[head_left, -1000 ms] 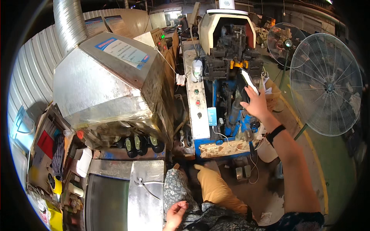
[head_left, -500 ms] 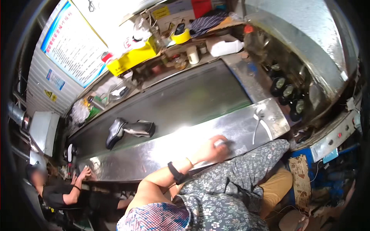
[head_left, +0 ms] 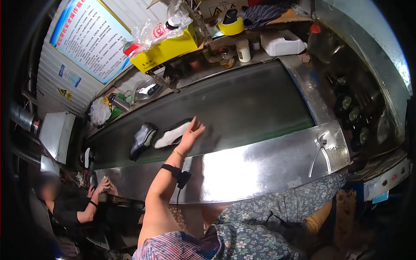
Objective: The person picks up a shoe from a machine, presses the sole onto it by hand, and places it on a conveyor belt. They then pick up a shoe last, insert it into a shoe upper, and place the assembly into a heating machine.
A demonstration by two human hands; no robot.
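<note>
My left hand [head_left: 190, 133] reaches out over a dark conveyor belt [head_left: 242, 104], its fingers stretched and apart. It is at the right end of a shoe [head_left: 171, 133] that shows a pale, whitish face with a dark edge. Whether the fingertips touch the shoe, I cannot tell. Left of it on the belt lies a second shoe [head_left: 143, 139], dark with a grey shiny upper. A dark band with a small black box is strapped to my left forearm. My right hand does not show.
A metal ledge [head_left: 268, 158] runs along the belt's near side, with pincers [head_left: 320, 157] on its right end. At far left, a co-worker's hands [head_left: 103, 185] rest by the ledge. A yellow box [head_left: 164, 50] and jars stand on the back shelf. Dark rollers [head_left: 353, 113] are at the right.
My left hand has gone from the metal ledge, where it was closed around a small greyish thing, leftward and away to the shoe. That shoe now shows its pale face. The view has shifted.
</note>
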